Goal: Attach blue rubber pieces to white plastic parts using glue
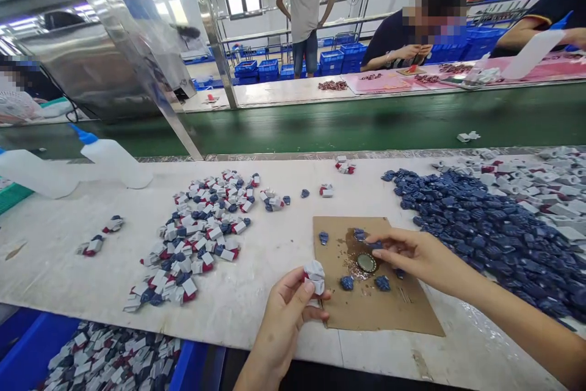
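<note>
My left hand (286, 318) is closed on a small white part (315, 276) at the near edge of the white worktable (256, 293). My right hand (414, 257) reaches over a brown cardboard sheet (384, 312), fingers pinched on a small blue piece (376, 245) next to a shiny wet glue spot (366, 263). Other blue pieces (347, 282) lie on the cardboard. A heap of assembled white, blue and red parts (201, 232) lies to the left. A big pile of loose blue pieces (480, 226) lies to the right.
Two white squeeze bottles (114, 159) lie at the left. White parts (540, 183) heap at far right. A blue bin (105, 357) of parts sits below the table's near edge. Behind runs a green conveyor (366, 122); other people work at a far table.
</note>
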Action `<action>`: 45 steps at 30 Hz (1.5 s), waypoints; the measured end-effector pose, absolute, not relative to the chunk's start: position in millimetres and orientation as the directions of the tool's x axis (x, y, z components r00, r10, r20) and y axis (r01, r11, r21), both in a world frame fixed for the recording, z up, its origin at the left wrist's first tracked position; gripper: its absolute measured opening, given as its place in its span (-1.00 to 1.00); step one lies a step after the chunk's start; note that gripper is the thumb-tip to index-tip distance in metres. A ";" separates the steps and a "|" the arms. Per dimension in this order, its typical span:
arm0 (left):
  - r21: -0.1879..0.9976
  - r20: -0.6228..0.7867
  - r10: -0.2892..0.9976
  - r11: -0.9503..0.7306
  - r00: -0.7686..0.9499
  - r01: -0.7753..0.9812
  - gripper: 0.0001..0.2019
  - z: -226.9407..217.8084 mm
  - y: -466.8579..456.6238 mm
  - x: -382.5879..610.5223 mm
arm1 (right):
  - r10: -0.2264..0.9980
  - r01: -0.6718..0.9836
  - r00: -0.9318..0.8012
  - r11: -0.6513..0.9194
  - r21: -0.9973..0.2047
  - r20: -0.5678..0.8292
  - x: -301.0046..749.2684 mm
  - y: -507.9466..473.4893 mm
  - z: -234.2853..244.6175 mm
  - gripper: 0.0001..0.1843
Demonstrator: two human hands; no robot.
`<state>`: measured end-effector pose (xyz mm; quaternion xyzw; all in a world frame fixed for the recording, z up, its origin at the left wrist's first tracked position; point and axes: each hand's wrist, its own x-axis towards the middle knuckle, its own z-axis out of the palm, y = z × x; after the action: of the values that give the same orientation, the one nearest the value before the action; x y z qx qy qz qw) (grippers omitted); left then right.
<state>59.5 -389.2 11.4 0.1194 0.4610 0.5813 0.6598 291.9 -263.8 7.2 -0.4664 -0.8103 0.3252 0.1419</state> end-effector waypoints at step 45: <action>0.670 -0.394 0.915 0.219 -0.090 -0.709 -0.69 32.8 -391.7 89.4 | 0.858 0.357 -0.494 0.351 -0.866 0.144 247.7 -328.9 68.9 -0.87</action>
<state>89.4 -391.7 32.8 0.1247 0.4122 0.6122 0.6631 247.7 -328.9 68.9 -0.3983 -0.7621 0.4075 0.3074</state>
